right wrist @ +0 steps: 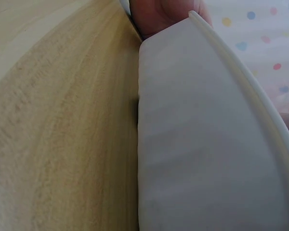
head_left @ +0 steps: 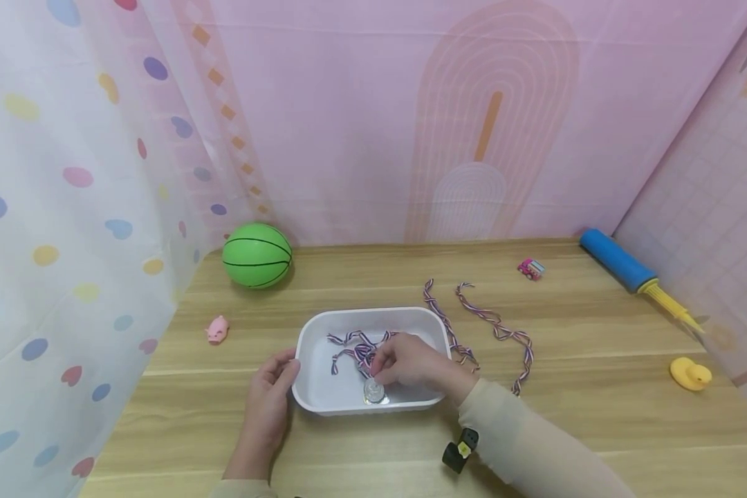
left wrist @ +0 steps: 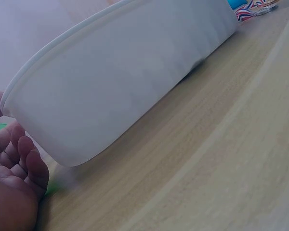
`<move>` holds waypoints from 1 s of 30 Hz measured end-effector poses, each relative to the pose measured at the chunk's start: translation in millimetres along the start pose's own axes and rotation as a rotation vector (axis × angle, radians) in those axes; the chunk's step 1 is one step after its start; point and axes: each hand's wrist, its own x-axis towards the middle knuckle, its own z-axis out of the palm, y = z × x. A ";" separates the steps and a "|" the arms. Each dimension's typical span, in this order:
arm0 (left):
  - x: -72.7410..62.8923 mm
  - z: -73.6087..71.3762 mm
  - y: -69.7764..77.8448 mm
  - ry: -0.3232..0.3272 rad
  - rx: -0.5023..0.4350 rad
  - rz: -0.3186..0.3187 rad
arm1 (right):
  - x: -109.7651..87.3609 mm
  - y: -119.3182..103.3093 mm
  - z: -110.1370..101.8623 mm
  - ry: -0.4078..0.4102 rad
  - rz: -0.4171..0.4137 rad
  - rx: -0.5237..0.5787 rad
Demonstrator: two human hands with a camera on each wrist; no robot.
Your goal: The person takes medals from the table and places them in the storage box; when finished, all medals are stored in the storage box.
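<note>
A white plastic bin [head_left: 373, 315] stands on the wooden table. My left hand [head_left: 270, 395] holds its left end, thumb at the rim and fingers outside the wall. In the left wrist view the fingers [left wrist: 37, 171] curl beside the bin's corner. Inside, a silver medal [head_left: 374, 392] lies near the front wall, with bunched red, white and blue striped ribbons [head_left: 356, 339] behind it. My right hand [head_left: 411, 361] reaches over the right rim and pinches the ribbon just above the medal. The bin's wall hides those fingertips from the right wrist view.
Two twisted striped ribbons [head_left: 496, 325] lie right of the bin, partly hidden by my right sleeve. Around stand a green ball [head_left: 258, 255], a pink toy pig [head_left: 217, 330], a small toy car [head_left: 530, 269], a blue hand pump [head_left: 619, 261] and a yellow duck [head_left: 690, 374].
</note>
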 end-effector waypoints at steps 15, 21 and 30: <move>-0.8 0.5 3.0 -0.008 -0.024 -0.004 | -4.1 -1.1 3.5 0.045 -0.021 -0.120; -0.9 0.1 2.4 -0.002 -0.023 0.004 | -4.1 0.2 4.1 0.053 -0.033 -0.144; -0.2 -0.5 0.4 -0.009 -0.005 0.001 | -3.7 1.0 4.1 0.046 -0.031 -0.137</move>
